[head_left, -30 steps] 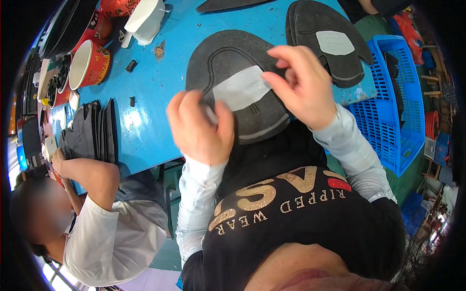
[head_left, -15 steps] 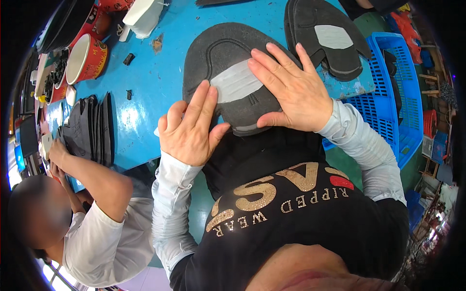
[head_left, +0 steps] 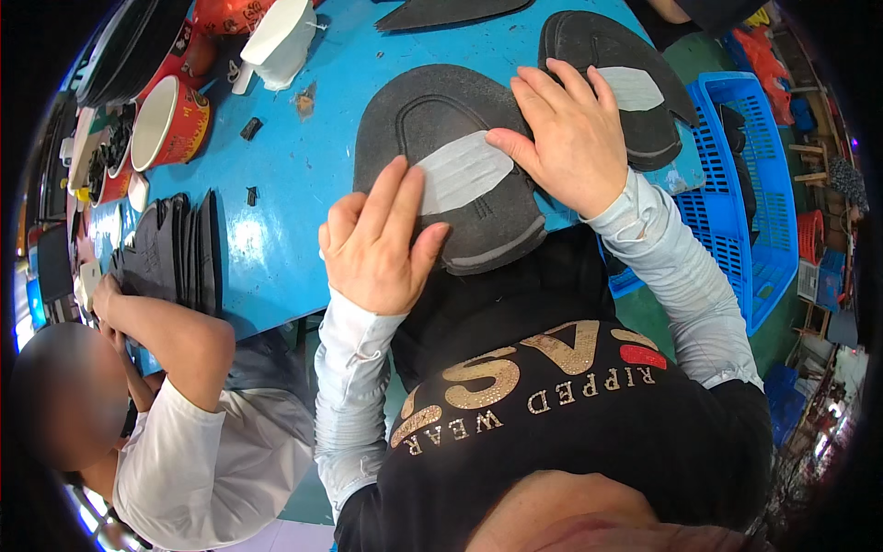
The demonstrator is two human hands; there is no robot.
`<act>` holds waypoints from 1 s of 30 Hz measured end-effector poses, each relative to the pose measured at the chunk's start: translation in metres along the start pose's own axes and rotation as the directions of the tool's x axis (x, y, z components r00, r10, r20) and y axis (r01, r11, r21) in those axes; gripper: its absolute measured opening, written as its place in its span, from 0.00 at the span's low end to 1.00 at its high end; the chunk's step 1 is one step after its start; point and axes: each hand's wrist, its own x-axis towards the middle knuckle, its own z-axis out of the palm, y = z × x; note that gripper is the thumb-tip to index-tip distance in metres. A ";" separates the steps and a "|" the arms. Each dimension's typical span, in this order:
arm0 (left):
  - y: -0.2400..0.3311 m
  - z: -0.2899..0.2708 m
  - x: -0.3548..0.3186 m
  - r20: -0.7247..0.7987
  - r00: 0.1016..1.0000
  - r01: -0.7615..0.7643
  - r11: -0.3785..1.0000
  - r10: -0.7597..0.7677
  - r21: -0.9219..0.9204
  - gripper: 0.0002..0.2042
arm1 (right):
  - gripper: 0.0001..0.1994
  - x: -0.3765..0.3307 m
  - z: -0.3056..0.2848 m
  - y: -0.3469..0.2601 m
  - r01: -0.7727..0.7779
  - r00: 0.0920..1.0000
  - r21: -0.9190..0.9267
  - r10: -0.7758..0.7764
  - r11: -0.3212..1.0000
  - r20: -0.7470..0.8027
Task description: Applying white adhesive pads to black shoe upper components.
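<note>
A dark grey, flat moulded piece (head_left: 423, 101) with a rounded far end lies at the near edge of the table. A pale grey strip (head_left: 460, 177) crosses its middle. My left hand (head_left: 372, 253) is at the piece's left side, fingers stretched out, fingertips at the strip's left end. On the far right side is my right hand (head_left: 575, 143), open, its thumb tip by the strip's right end. Its fingers reach over the gap toward a second dark piece (head_left: 575, 41), which has a similar pale patch (head_left: 635, 89) and is partly hidden by that hand.
The blue table (head_left: 285, 184) holds a row of dark pieces (head_left: 175, 253) beside a seated co-worker (head_left: 212, 442). Red-and-white tubs (head_left: 170, 124), a white container (head_left: 279, 41) and small black scraps (head_left: 250, 128) are farther left. A blue crate (head_left: 768, 184) stands at right.
My right hand has shifted up and right, away from the strip's middle to the piece's far right edge. My left hand stays by the strip's left end. The view has shifted slightly.
</note>
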 end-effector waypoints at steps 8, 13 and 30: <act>0.020 -0.054 -0.041 0.024 0.874 0.113 0.153 -0.486 -0.982 0.36 | 0.14 -0.005 -0.039 -0.026 0.245 0.942 0.581 -0.050 0.776 -0.331; 0.022 -0.058 -0.044 0.122 0.902 0.131 -0.007 -0.415 -0.991 0.32 | 0.10 -0.008 -0.069 0.069 -0.223 0.800 0.860 0.590 0.459 -0.108; 0.051 -0.014 0.009 0.227 0.838 -0.019 -0.443 -0.496 -0.896 0.20 | 0.15 -0.005 -0.064 0.028 -0.330 0.927 0.898 0.278 0.291 0.251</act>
